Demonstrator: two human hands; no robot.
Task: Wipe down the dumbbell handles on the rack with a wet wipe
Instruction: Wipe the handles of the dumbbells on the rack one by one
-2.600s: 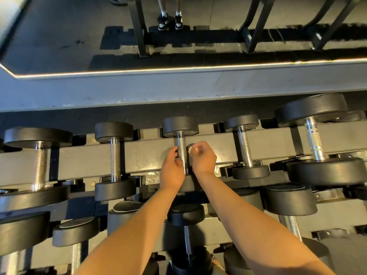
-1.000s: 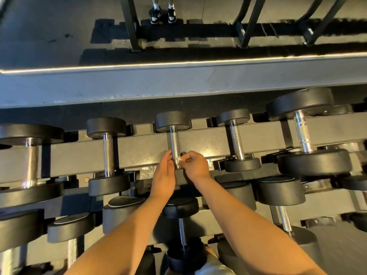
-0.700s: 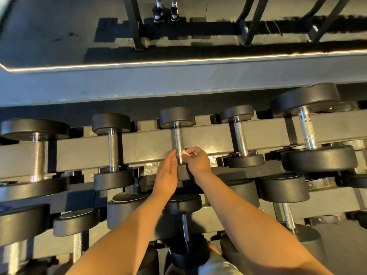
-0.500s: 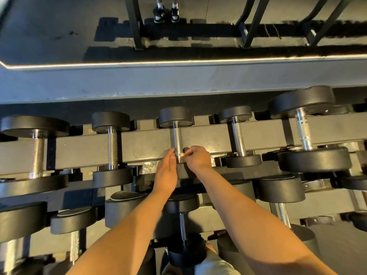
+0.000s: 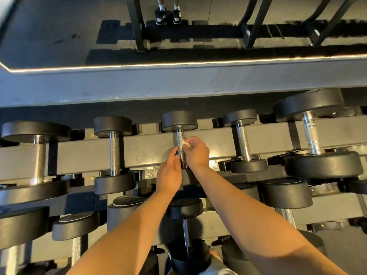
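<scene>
Dumbbell handle [image 5: 180, 134]: knurled steel bar of the middle dumbbell on the top tier of the rack [image 5: 147, 149]. It lies across the rack's grey rail. Its black far head [image 5: 179, 121] sits beyond the rail, and its near head is hidden under the hands.

Wet wipe [image 5: 184, 143]: small white wad pressed on the right side of the dumbbell handle, about midway along it.

Right hand [image 5: 197, 153]: just right of the handle, fingers curled, pinching the wet wipe against the bar.

Left hand [image 5: 171, 174]: just left of the handle at its near end, with the fingertips touching the bar beside the wipe. Whether the fingers wrap round the bar cannot be told.

Left neighbour dumbbell [image 5: 114, 153]: same tier, left of the handle, similar in size, lying parallel.

Right neighbour dumbbell [image 5: 242, 143]: same tier, right of the handle, similar in size, lying parallel.

Large dumbbell [image 5: 310, 133]: same tier, well to the right of the handle, with a thicker chrome bar and broad black heads.

Lower-tier dumbbell [image 5: 185, 231]: nearer than the handle, between the two forearms, with a thin steel bar and black heads.

Shoes [image 5: 168, 15]: dark pair with white socks, far beyond the handle at the top edge of the view.
</scene>
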